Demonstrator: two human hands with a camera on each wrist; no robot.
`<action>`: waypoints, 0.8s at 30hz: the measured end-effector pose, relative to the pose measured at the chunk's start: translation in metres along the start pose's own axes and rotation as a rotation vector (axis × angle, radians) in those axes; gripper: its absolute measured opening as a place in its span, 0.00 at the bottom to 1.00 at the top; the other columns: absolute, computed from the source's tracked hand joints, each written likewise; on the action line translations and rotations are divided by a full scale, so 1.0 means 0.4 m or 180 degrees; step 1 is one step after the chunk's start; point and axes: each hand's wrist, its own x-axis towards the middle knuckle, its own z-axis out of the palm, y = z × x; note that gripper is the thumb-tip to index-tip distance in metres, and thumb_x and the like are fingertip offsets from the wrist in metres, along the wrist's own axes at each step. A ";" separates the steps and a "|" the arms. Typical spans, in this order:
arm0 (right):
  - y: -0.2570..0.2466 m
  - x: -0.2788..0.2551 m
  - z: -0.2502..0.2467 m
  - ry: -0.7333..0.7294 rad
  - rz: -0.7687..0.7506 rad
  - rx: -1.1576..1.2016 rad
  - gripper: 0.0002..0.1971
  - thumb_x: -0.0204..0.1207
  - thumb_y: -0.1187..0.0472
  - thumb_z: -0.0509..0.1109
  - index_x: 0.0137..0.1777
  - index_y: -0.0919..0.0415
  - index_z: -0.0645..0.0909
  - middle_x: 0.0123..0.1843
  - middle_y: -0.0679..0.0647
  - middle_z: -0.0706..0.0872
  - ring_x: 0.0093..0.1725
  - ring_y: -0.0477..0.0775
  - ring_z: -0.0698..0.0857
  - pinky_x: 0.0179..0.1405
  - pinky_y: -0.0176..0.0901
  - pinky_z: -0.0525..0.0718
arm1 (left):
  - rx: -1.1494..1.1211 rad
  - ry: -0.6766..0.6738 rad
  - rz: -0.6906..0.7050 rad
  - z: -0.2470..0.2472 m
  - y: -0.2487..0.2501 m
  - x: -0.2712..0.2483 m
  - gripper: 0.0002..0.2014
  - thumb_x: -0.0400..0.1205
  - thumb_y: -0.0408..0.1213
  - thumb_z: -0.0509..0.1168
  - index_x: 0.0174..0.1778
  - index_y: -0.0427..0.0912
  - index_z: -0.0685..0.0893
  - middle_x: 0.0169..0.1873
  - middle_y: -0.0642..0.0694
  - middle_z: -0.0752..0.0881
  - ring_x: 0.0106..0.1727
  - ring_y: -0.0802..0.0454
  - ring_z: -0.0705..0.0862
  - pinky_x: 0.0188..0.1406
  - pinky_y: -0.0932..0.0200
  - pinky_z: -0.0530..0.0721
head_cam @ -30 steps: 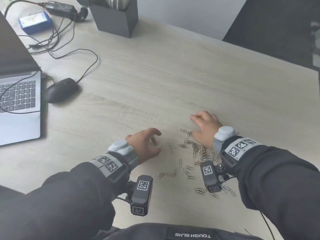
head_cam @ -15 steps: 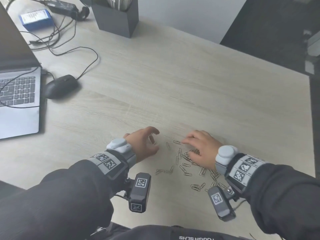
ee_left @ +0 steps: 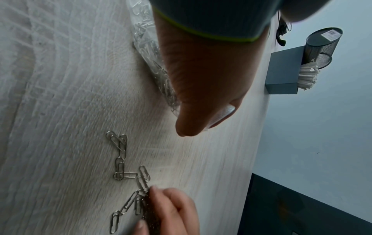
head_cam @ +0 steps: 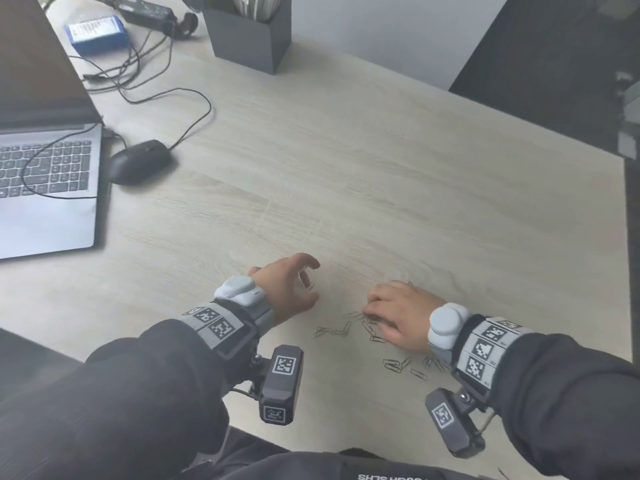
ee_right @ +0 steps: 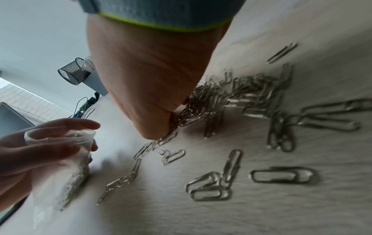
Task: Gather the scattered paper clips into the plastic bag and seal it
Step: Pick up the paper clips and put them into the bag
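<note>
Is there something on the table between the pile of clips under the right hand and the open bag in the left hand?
Nothing visible blocks it: only loose paper clips lie between right hand and plastic bag.

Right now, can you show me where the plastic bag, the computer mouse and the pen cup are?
plastic bag (ee_right: 60,179): right wrist view, its clear side, clips inside.
computer mouse (head_cam: 140,161): head view, middle of its black back.
pen cup (ee_left: 322,46): left wrist view, its black mesh wall.
</note>
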 end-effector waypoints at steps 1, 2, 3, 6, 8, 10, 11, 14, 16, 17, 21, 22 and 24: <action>0.004 -0.012 -0.003 -0.0010 0.0014 -0.0007 0.21 0.74 0.52 0.55 0.61 0.54 0.84 0.57 0.49 0.83 0.56 0.57 0.81 0.54 0.56 0.84 | -0.0002 0.0012 -0.0008 0.000 0.000 -0.002 0.23 0.74 0.61 0.64 0.66 0.73 0.73 0.49 0.70 0.85 0.53 0.56 0.87 0.66 0.47 0.83; 0.006 -0.017 -0.005 0.0024 0.0018 -0.0011 0.21 0.74 0.52 0.55 0.60 0.53 0.84 0.56 0.49 0.83 0.56 0.56 0.81 0.54 0.56 0.84 | -0.0008 0.0014 -0.0012 0.000 0.000 -0.001 0.23 0.73 0.61 0.64 0.66 0.74 0.72 0.49 0.70 0.85 0.52 0.56 0.87 0.65 0.47 0.83; 0.001 -0.018 -0.007 0.0104 -0.0005 -0.0028 0.20 0.74 0.52 0.56 0.60 0.53 0.85 0.56 0.48 0.83 0.54 0.55 0.81 0.53 0.55 0.84 | -0.0013 0.0022 -0.0014 0.001 -0.001 -0.004 0.23 0.74 0.61 0.64 0.66 0.74 0.73 0.49 0.70 0.85 0.52 0.56 0.87 0.65 0.47 0.83; -0.042 0.014 -0.003 0.0360 -0.0172 -0.0092 0.14 0.73 0.53 0.63 0.55 0.50 0.85 0.53 0.46 0.82 0.50 0.55 0.80 0.45 0.50 0.83 | -0.0012 0.0064 -0.0001 0.005 -0.001 -0.008 0.23 0.75 0.59 0.66 0.67 0.72 0.74 0.49 0.69 0.85 0.52 0.56 0.87 0.66 0.47 0.83; -0.087 0.054 0.007 0.0402 -0.0379 -0.0118 0.11 0.72 0.53 0.68 0.53 0.50 0.85 0.54 0.47 0.83 0.50 0.56 0.81 0.45 0.51 0.84 | -0.0004 0.0062 -0.0006 0.008 -0.002 -0.011 0.23 0.74 0.60 0.65 0.66 0.74 0.73 0.49 0.69 0.85 0.52 0.55 0.87 0.65 0.47 0.83; -0.131 0.095 0.017 0.0305 -0.0563 -0.0111 0.11 0.73 0.55 0.69 0.55 0.50 0.86 0.57 0.50 0.84 0.56 0.60 0.82 0.50 0.54 0.83 | 0.0008 0.0064 -0.0012 0.013 -0.005 -0.011 0.24 0.70 0.63 0.62 0.64 0.76 0.71 0.48 0.70 0.84 0.53 0.54 0.87 0.64 0.46 0.83; -0.147 0.112 0.021 0.0197 -0.0607 -0.0091 0.12 0.74 0.56 0.70 0.56 0.50 0.86 0.59 0.51 0.84 0.59 0.61 0.81 0.53 0.55 0.82 | 0.0001 0.0057 -0.0019 0.015 -0.005 -0.010 0.25 0.68 0.64 0.61 0.64 0.77 0.70 0.48 0.71 0.84 0.53 0.54 0.87 0.64 0.46 0.83; -0.168 0.140 0.027 -0.0224 -0.0616 -0.0227 0.12 0.76 0.60 0.67 0.58 0.51 0.86 0.61 0.52 0.83 0.62 0.64 0.78 0.55 0.58 0.81 | -0.0029 0.0060 -0.0038 0.022 -0.005 -0.010 0.25 0.66 0.66 0.59 0.61 0.80 0.68 0.48 0.71 0.84 0.54 0.53 0.87 0.63 0.45 0.84; -0.153 0.133 0.033 -0.0227 -0.0640 -0.0295 0.11 0.72 0.65 0.69 0.53 0.55 0.87 0.55 0.54 0.85 0.56 0.65 0.81 0.48 0.58 0.84 | -0.0030 0.0068 -0.0036 0.030 -0.004 -0.010 0.25 0.66 0.66 0.59 0.62 0.79 0.69 0.47 0.70 0.84 0.54 0.53 0.87 0.63 0.44 0.83; -0.137 0.121 0.037 -0.0188 -0.0606 -0.0303 0.10 0.70 0.67 0.70 0.49 0.56 0.87 0.50 0.55 0.85 0.52 0.65 0.82 0.43 0.56 0.84 | -0.0022 0.0060 -0.0032 0.034 -0.003 -0.010 0.25 0.66 0.66 0.59 0.62 0.79 0.69 0.47 0.70 0.84 0.54 0.53 0.88 0.64 0.43 0.82; -0.066 0.046 0.028 -0.0169 -0.0327 -0.0318 0.06 0.68 0.67 0.68 0.42 0.57 0.84 0.43 0.53 0.83 0.44 0.62 0.82 0.35 0.49 0.82 | 0.0029 0.0000 -0.0030 0.040 0.004 -0.010 0.25 0.68 0.66 0.60 0.63 0.79 0.68 0.48 0.72 0.85 0.55 0.52 0.88 0.65 0.42 0.81; -0.048 0.026 0.023 -0.0237 -0.0211 -0.0325 0.07 0.70 0.66 0.66 0.44 0.57 0.85 0.46 0.53 0.83 0.47 0.61 0.81 0.39 0.50 0.82 | 0.0033 -0.0028 -0.0013 0.040 0.007 -0.009 0.25 0.68 0.66 0.60 0.63 0.78 0.68 0.49 0.71 0.85 0.56 0.52 0.88 0.66 0.43 0.81; -0.012 -0.013 0.015 -0.0371 -0.0002 -0.0305 0.09 0.74 0.65 0.64 0.47 0.56 0.85 0.50 0.53 0.83 0.52 0.60 0.80 0.48 0.51 0.82 | 0.0021 -0.0039 0.0021 0.042 0.016 -0.008 0.26 0.68 0.67 0.59 0.64 0.78 0.68 0.49 0.71 0.85 0.56 0.51 0.88 0.65 0.43 0.82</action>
